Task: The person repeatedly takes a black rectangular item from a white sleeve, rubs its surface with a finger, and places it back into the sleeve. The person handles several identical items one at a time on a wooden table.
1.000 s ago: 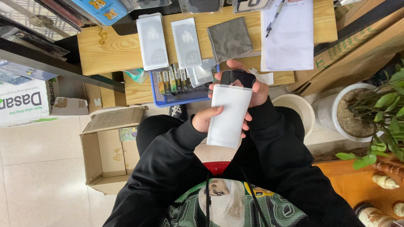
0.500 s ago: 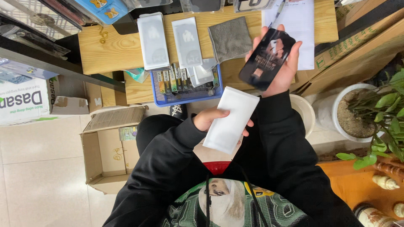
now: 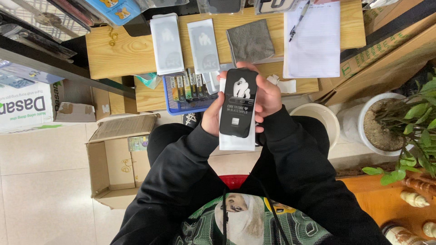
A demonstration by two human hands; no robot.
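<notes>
Black flat packet (image 3: 239, 102), glossy, rounded corners, white printed figure on its face, now lies on top of the white sleeve (image 3: 237, 141), both held over the lap just off the near edge of the wooden table (image 3: 122, 50). Half a second ago the two were apart: black packet raised in the right hand over the table's right part, white sleeve lower in the left. Now they are stacked, the white one showing only as a strip along the left side and below.

Left hand (image 3: 213, 115) grips the stack's left edge, thumb on the black face. Right hand (image 3: 268, 97) closes around the right edge, fingertips curling over the top.

On the table: two clear plastic packets (image 3: 167, 43), flat, oblong, side by side; a grey cloth (image 3: 250, 41), soft, square, slightly rumpled; a white sheet of paper (image 3: 313, 43) with a pen (image 3: 299, 20) across its top. A blue mesh tray (image 3: 188, 102) of small upright items sits at the near edge. An open cardboard box (image 3: 113, 163) stands on the tiled floor, left of the knees.
</notes>
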